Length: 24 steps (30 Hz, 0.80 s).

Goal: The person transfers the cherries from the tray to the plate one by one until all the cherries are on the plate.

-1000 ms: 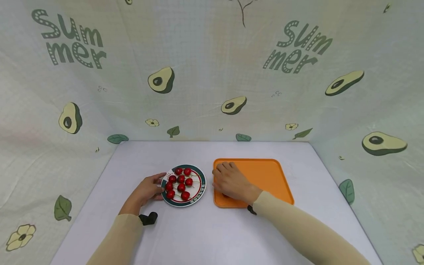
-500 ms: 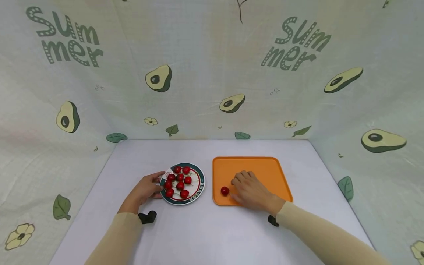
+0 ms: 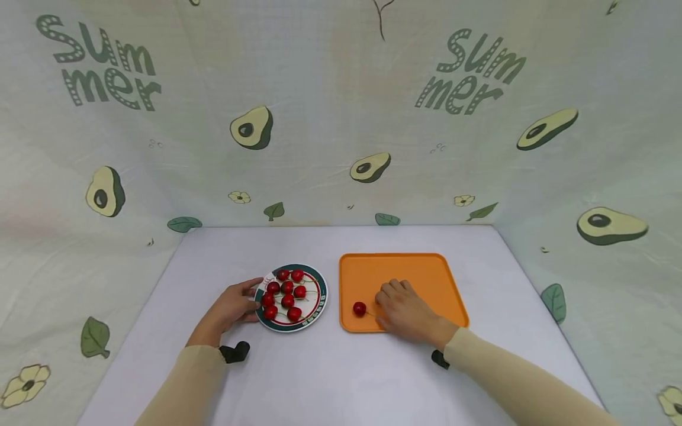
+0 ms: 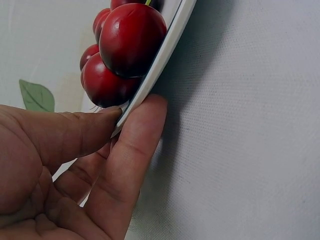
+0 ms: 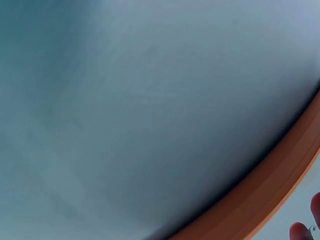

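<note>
In the head view my left hand (image 3: 230,307) grips the left rim of a round plate (image 3: 318,307) with a green and white border. The left wrist view shows the thumb on top of the rim and fingers beneath it. Several dark red cherries (image 3: 288,301) with stems lie on the plate. My right hand (image 3: 407,310) is over the front of an orange tray (image 3: 421,266), fingers loosely bent. A single cherry (image 3: 359,309) lies on the tray just left of that hand, its stem pointing towards the thumb. Two right fingertips (image 5: 300,231) show at the right wrist view's corner.
Both plate and tray rest on a white table (image 3: 319,378), with a narrow gap between them. A pale cloth (image 3: 309,71) printed with avocados, leaves and lettering hangs behind and at the sides.
My right hand has moved right from the tray's left edge, uncovering the single cherry, which stays put over the last half second. The left hand keeps its hold on the plate.
</note>
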Motion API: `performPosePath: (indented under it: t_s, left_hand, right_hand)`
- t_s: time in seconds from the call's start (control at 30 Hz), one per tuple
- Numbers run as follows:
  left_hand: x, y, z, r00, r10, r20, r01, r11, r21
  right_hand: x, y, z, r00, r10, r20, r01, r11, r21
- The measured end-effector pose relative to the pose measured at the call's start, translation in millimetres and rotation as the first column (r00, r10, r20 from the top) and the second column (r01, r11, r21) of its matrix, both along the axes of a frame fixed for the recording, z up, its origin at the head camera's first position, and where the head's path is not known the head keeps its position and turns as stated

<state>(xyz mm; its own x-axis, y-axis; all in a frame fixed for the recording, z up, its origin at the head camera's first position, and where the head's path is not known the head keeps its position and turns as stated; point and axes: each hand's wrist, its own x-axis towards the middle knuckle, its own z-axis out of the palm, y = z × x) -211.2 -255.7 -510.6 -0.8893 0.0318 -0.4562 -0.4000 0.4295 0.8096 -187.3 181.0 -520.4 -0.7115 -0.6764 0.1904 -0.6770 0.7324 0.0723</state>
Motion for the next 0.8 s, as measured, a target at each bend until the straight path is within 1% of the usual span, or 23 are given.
performPosePath:
  t_s: [0.13, 0.3, 0.5, 0.63, 0.8]
  left_hand:
    - [-0.6, 2.1, 1.0, 1.0, 0.0, 0.002, 0.0, 1.0, 0.001]
    - [0.0, 2.3, 1.0, 1.0, 0.005, 0.003, -0.005, 1.0, -0.005]
    - [-1.4, 2.5, 4.0, 1.0, 0.007, 0.002, -0.007, 1.0, 0.007]
    - [-2.1, 2.6, 4.9, 1.0, 0.009, 0.006, -0.009, 1.0, 0.01]
    - [0.3, 2.1, 3.9, 1.0, 0.01, 0.021, -0.01, 1.0, 0.005]
  right_hand:
    - [-0.7, 3.9, -0.7, 1.0, -0.001, -0.011, 0.0, 1.0, -0.012]
    - [-1.8, 4.0, -4.0, 1.0, 0.013, -0.006, -0.013, 1.0, -0.017]
    - [-2.9, 2.8, -4.5, 0.999, 0.033, -0.037, -0.033, 0.999, -0.016]
    - [-2.2, 2.0, -3.8, 0.999, 0.034, -0.025, -0.035, 0.999, -0.015]
    - [-2.6, 1.4, -6.9, 0.999, 0.043, -0.012, -0.043, 0.999, -0.007]
